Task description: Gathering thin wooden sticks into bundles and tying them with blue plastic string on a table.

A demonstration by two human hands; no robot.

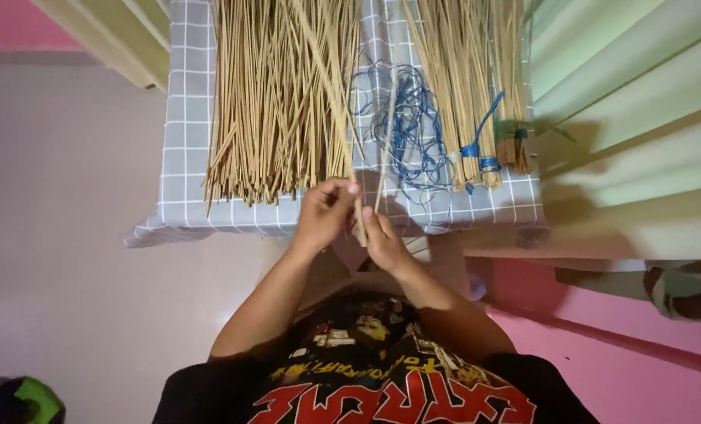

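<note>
My left hand and my right hand meet at the near edge of a small table covered with a grey checked cloth. Together they pinch the ends of a few thin tan sticks that run up and away over the table. A large loose heap of the same sticks lies on the cloth just beyond my left hand. A tangle of blue string lies beyond my right hand.
Tied bundles of tan sticks bound with blue string lie at the table's right. A pale green slatted wall stands to the right, a pink surface below it. A dark and green object sits bottom left.
</note>
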